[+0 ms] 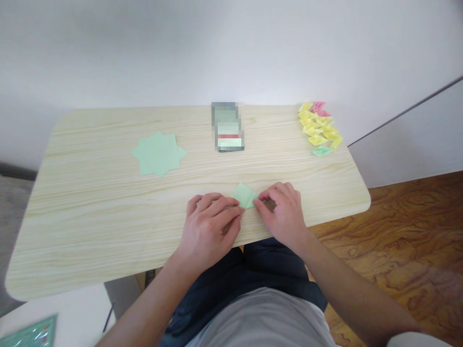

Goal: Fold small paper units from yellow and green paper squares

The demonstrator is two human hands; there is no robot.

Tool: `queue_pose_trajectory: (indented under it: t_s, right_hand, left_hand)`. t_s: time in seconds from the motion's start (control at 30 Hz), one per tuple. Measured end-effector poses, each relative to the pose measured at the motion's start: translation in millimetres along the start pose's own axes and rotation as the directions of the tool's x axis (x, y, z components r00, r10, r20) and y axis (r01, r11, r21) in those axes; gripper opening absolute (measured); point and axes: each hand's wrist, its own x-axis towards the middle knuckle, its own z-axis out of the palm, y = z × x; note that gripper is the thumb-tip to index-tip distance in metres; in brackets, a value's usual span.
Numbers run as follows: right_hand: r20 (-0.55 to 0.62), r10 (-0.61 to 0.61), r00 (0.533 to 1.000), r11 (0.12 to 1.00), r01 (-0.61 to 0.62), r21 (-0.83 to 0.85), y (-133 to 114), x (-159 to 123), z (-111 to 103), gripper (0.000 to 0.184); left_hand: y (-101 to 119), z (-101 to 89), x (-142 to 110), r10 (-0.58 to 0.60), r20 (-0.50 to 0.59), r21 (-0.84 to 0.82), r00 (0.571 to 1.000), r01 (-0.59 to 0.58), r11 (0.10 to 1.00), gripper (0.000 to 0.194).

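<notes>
Head view is showing your two hands working over the near side of the pale wooden table (108, 226), with the small green paper (241, 193) lying between them. This paper is pointing one corner away from you, and a line like a crease is running across it. Your left hand (211, 224) is resting its fingertips at the left side of the paper, the fingers lying close together; whether the thumb is pinching the paper or only staying near it, I cannot tell. Your right hand (285, 212) is keeping a narrow grip, its thumb and first finger closing on the right corner of the paper. Farther away and to the left, the green sheets (159, 154) are lying flat, their corners pointing out like a star. Near the wall (231, 53), around the middle of the far edge, a blurred dark object (229, 127) is lying, and its details are not readable. At the far right, the yellow folded papers (318, 127) are sitting in a close group, with the pink folded papers (320, 109) touching it at the far end and one green folded paper (322, 151) lying at the near end. Below the table on the right, the brown wooden floor (398, 241) is showing.
</notes>
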Motion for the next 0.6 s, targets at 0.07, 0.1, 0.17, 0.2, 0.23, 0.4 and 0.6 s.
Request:
queue_pose_trajectory:
  t_s: [0.07, 0.1, 0.17, 0.2, 0.23, 0.4, 0.6]
  right_hand:
    - [-0.011, -0.001, 1.0, 1.0, 0.001, -0.009, -0.8, -0.6, 0.7, 0.009]
    - [-0.015, 0.0, 1.0, 1.0, 0.0, -0.012, -1.1, -0.9, 1.1, 0.009]
    - [-0.02, 0.001, 1.0, 1.0, -0.001, -0.016, -1.6, -1.2, 1.7, 0.008]
    - [-0.024, 0.001, 1.0, 1.0, -0.001, -0.019, -1.9, -1.2, 1.9, 0.008]
    - [-0.027, 0.0, 1.0, 1.0, 0.0, -0.021, -2.2, -1.1, 2.1, 0.007]
    - [-0.014, -0.008, 1.0, 0.999, 0.007, -0.031, -2.3, 0.3, 1.2, 0.007]
    - [0.006, -0.037, 0.999, 0.999, 0.037, -0.035, -0.4, 1.0, -0.3, 0.008]
  left_hand:
    - [0.8, -0.5, -1.5, 0.001, 0.001, 0.0, 1.0, -0.001, 1.0, 0.019]
    - [1.3, -0.7, -2.5, 0.002, -0.001, 0.001, 1.0, -0.002, 1.0, 0.02]
    - [2.3, -0.8, -4.5, 0.0, -0.005, 0.004, 1.0, 0.0, 1.0, 0.022]
    - [2.7, -0.8, -5.4, -0.002, -0.007, 0.005, 1.0, 0.002, 1.0, 0.022]
    - [3.1, -0.8, -6.2, -0.004, -0.008, 0.006, 1.0, 0.004, 1.0, 0.023]
    - [4.4, -0.3, -7.2, -0.018, -0.002, 0.012, 1.0, 0.018, 1.0, 0.024]
    - [3.9, 0.2, -7.3, -0.006, 0.017, 0.031, 1.0, 0.005, 1.0, 0.03]
